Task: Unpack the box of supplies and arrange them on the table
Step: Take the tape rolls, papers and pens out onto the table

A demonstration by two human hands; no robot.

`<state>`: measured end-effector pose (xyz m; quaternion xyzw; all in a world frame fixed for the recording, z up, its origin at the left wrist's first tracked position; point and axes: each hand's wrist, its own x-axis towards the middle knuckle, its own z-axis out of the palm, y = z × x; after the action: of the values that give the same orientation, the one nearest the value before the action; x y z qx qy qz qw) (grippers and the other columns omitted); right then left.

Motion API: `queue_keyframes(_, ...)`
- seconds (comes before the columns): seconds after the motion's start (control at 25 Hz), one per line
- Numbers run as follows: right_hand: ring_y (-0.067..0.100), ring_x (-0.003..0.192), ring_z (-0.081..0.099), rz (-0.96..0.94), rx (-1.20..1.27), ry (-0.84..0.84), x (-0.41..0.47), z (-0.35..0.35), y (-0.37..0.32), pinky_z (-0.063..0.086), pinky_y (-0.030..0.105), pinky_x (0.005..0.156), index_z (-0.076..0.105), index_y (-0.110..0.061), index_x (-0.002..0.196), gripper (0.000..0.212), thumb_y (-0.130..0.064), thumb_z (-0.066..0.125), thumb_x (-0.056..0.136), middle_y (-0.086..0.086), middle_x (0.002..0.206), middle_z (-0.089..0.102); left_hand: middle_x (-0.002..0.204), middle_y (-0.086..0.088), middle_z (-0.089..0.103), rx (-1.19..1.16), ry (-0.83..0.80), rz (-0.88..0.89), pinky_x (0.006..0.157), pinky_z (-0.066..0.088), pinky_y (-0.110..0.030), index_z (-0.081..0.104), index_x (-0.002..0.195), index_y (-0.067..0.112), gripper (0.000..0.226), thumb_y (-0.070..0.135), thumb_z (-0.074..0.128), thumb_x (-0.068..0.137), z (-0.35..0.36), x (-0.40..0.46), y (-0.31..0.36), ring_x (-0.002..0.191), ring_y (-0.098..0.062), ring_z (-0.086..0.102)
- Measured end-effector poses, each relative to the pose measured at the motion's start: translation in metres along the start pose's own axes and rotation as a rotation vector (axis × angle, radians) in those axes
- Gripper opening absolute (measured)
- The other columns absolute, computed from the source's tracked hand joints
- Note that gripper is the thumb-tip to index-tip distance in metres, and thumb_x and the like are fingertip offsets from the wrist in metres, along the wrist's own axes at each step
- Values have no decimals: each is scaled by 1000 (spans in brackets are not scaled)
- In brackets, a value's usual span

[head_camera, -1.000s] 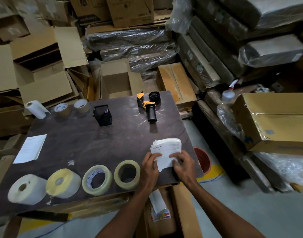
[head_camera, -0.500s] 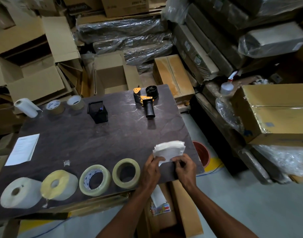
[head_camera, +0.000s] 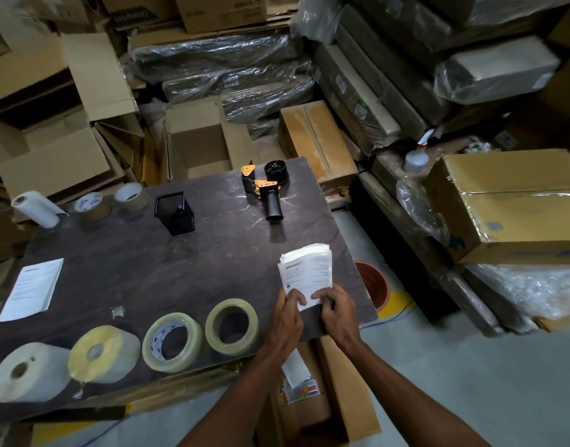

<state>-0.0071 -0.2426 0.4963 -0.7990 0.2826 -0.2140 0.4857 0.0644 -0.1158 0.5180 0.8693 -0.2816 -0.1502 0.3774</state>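
A warehouse packing area is indicated: cardboard cartons (head_camera: 316,143) and shrink-wrapped bundles (head_camera: 219,56) are stacked behind the counter (head_camera: 122,269).

The top sheet of the white paper stack (head_camera: 306,269) bore the printed word "amazon.in", while its smaller print stayed too fine to read.

— We see a dark brown table (head_camera: 122,272) with pale marbled veins, and on it a black mesh pen holder (head_camera: 175,213).

— We also see the tape dispenser (head_camera: 264,188), black with orange-yellow parts, and a white stack of papers (head_camera: 306,272) with black print.

— Near us, the rolls run white (head_camera: 27,372), pale yellow (head_camera: 103,353), then two clear yellowish-green ones (head_camera: 172,341) (head_camera: 232,325).

— Under the table edge we see a brown cardboard box (head_camera: 345,391) with multicoloured packaging inside.
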Motion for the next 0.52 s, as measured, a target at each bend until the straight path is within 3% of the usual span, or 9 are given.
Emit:
queue_keyframes(0.12,3,103,60,-39,-18,21,1,-5,2,48,10,80,67,-19,91,21,1,62,87,-7,103,65,111,-5,49,-75,68,-6,77,42,-6,49,94,20,34,-12,48,82,-2,0,-1,107,-19,52)
queue_keyframes(0.24,1,105,60,-27,-11,-10,-2,-8,3,52,20,85,66,-21,105,28,-2,66,84,-9,110,67,113,-3,52,-110,144,-38,87,37,-3,54,103,22,35,-8,51,86,-5,-5,-5,109,-15,53)
queue_keyframes(0.4,3,103,65,8,-3,-104,-10,-11,1,57,20,83,65,-19,117,35,-5,65,84,-5,114,70,124,-8,56,-159,199,-114,99,48,-34,59,120,13,32,8,52,89,-4,-20,-13,115,-19,54)
queue_keyframes(0.52,1,100,65,22,-15,-147,-16,-7,-1,55,13,82,65,-17,120,36,-7,66,86,-8,115,69,134,-11,56,-175,210,-217,104,47,-42,56,132,10,42,15,52,91,-4,-31,-9,122,-24,53)
